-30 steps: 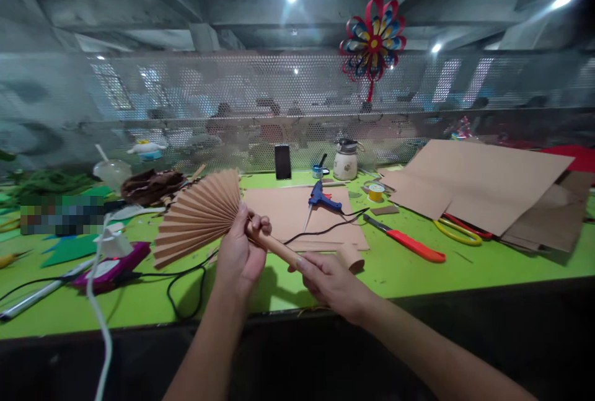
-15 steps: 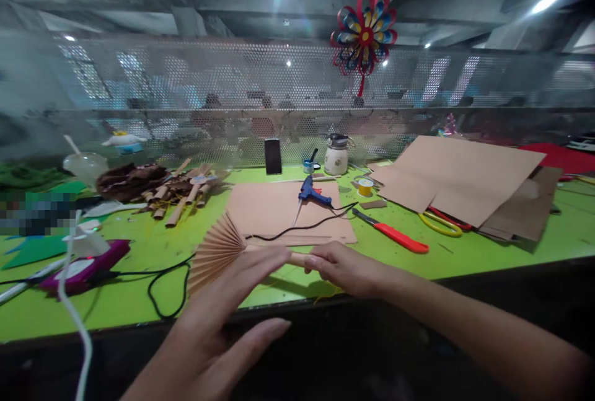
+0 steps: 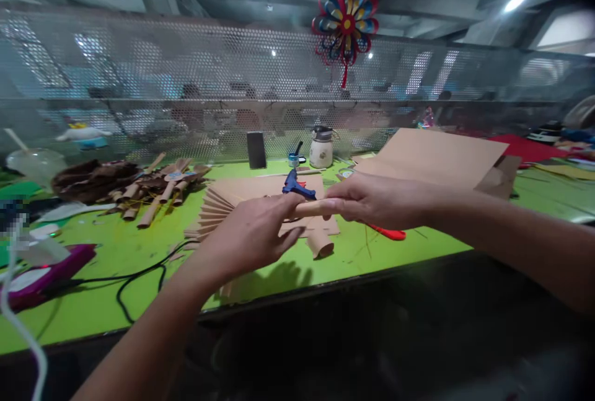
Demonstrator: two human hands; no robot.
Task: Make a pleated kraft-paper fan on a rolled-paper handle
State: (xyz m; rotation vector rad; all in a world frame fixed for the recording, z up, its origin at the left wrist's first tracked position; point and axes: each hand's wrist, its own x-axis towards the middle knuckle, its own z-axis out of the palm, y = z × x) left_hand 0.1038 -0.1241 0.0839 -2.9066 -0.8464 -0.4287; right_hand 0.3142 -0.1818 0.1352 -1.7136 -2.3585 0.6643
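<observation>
A pleated brown paper fan (image 3: 214, 206) with a rolled paper handle is held across in front of me. My left hand (image 3: 253, 230) is curled over the fan where the pleats meet the handle, its thumb lower and partly apart. Between the hands a short length of handle shows. My right hand (image 3: 372, 201) pinches the handle's right end between thumb and fingers. Below the handle is a curled piece of brown paper (image 3: 320, 244); whether it is attached I cannot tell. Just behind lies a blue glue gun (image 3: 297, 185) on a brown cardboard sheet (image 3: 253, 187).
Bundled brown paper rolls (image 3: 153, 206) lie at left, near a purple power strip (image 3: 51, 274) with cables. At the back stand a phone (image 3: 256, 150) and a bottle (image 3: 321, 150). Large cardboard sheets (image 3: 432, 156) lie right; a red-handled knife (image 3: 390, 233) is partly hidden by my right arm.
Both hands have risen with the fan. My left hand has closed over it from a spread pose. A curled paper piece now shows below the handle. The view has shifted to the right.
</observation>
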